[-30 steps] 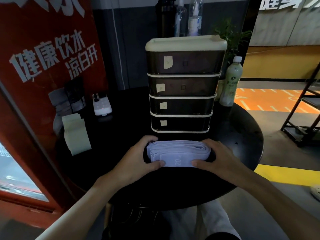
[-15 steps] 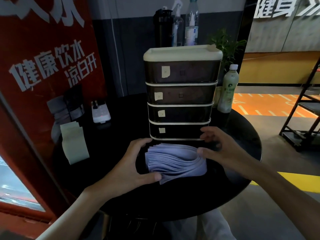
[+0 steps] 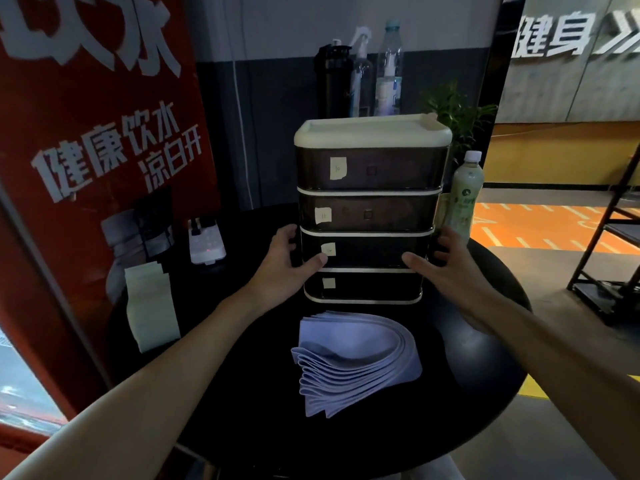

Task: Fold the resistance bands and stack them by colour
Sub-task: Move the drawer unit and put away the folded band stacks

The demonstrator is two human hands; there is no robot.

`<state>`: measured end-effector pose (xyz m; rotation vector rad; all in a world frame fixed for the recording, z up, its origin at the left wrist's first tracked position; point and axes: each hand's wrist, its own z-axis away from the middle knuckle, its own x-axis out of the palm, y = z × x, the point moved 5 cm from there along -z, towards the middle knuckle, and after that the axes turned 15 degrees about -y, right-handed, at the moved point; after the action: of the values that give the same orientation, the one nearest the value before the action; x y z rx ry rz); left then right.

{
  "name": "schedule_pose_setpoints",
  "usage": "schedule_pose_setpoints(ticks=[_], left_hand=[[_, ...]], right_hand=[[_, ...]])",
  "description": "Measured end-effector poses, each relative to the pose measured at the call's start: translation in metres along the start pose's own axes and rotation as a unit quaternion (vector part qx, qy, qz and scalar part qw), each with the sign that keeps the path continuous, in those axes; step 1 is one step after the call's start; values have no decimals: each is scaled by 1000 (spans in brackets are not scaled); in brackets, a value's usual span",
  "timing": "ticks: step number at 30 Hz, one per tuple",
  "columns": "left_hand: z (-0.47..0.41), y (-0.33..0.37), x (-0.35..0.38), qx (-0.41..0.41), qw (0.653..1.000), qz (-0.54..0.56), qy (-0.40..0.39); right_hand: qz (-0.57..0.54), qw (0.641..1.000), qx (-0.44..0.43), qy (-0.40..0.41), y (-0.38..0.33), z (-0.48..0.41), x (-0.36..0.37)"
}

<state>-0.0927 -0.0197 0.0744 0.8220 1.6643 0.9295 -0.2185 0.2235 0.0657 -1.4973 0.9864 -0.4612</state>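
A stack of folded pale lilac resistance bands (image 3: 349, 362) lies fanned out on the round black table (image 3: 485, 358), with no hand on it. Behind it stands a dark four-drawer storage unit (image 3: 370, 188) with a cream lid and small paper labels. My left hand (image 3: 284, 268) grips the left side of the third drawer (image 3: 367, 251), thumb on its front. My right hand (image 3: 446, 265) holds the right side of the same drawer, thumb on the front. The drawer looks closed.
A pale green folded stack (image 3: 150, 306) stands at the table's left, next to a white power strip (image 3: 206, 242). A green drink bottle (image 3: 465, 194) stands right of the drawers. Bottles and a plant sit behind. A red banner is on the left, a black rack on the right.
Both hands let go of the lilac stack, which fanned open on the table. They moved up and forward to the sides of the third drawer.
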Motion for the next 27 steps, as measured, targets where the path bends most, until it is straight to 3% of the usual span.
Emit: schedule_pose_setpoints(ticks=[7, 19, 27], left_hand=[[-20, -2, 4, 9, 998, 60, -6], [-6, -18, -26, 0, 998, 59, 22], [2, -17, -26, -7, 999, 47, 14]], right_hand=[[-4, 1000, 2, -25, 3, -12, 9], [-15, 994, 16, -103, 0, -39, 35], [-34, 994, 16, -101, -2, -35, 38]])
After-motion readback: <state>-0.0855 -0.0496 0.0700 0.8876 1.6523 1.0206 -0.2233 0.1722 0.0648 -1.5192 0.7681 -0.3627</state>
